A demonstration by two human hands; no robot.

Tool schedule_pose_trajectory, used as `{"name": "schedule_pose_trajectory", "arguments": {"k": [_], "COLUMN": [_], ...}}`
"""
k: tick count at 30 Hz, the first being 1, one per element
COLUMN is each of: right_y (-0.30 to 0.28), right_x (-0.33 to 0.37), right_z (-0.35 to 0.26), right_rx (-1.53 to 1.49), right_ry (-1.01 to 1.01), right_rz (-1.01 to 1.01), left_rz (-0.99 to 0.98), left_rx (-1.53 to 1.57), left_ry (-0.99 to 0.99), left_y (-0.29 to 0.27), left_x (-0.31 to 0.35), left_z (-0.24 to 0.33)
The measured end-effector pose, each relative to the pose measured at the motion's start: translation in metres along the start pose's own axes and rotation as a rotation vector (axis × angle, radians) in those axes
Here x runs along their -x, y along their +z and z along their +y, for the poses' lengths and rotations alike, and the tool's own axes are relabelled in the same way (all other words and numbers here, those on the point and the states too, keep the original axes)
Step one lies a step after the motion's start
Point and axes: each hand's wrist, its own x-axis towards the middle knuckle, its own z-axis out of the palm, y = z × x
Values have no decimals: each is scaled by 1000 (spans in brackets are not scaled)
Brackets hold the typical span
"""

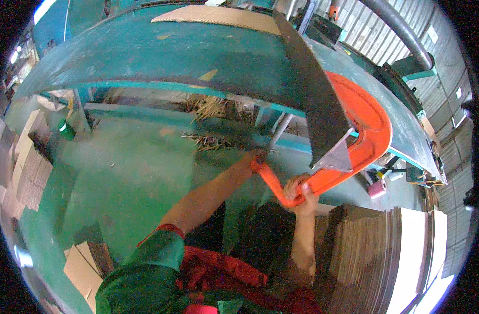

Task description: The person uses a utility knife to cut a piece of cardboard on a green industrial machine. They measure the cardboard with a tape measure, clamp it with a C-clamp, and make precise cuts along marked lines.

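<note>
A large orange curved piece point(373, 128), smooth and rimmed like moulded plastic, rests partly on the green table at right and bends down toward me; I cannot make out its exact kind. My right hand point(300, 192) is closed around its narrow lower bar near the bend. At the bar's other end, below the table edge, my left hand point(257, 157) is closed on the orange piece, its fingers mostly in shadow. A dark grey sheet-like panel point(318, 99) stands on edge across the table, covering part of the orange piece.
The worn green table point(223, 57) carries a flat cardboard piece point(223, 18) at the back. A tall stack of cardboard sheets point(360, 256) stands close at right. More cardboard point(32, 167) lies at left. A pink roll point(377, 189) sits under the table's right side.
</note>
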Motion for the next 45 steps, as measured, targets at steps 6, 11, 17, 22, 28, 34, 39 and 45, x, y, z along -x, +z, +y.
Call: {"name": "schedule_pose_trajectory", "arguments": {"k": [6,11,17,22,28,34,39,45], "right_y": [8,22,20,6,21,109,155,213], "right_x": [0,20,23,61,63,61,132,232], "right_z": [-8,-9,2,14,12,-135,-234,-311], "right_rx": [26,149,469,522,-71,899,849,1067], "right_ry": [29,-83,117,236,405,752,1255,1227], "right_rz": [-135,139,208,203,56,392,339,735], "left_rz": [46,152,389,628,862,661,213,-407], "left_rx": [-49,-156,-344,-563,-837,-1293,-1498,-1228], "left_ry": [17,0,-144,-362,-758,-680,-824,-812], "left_y": [-9,-11,14,34,130,253,269,329], "left_x": [8,33,96,201,384,491,457,352], "left_z": [3,4,11,30,82,179,238,285]}}
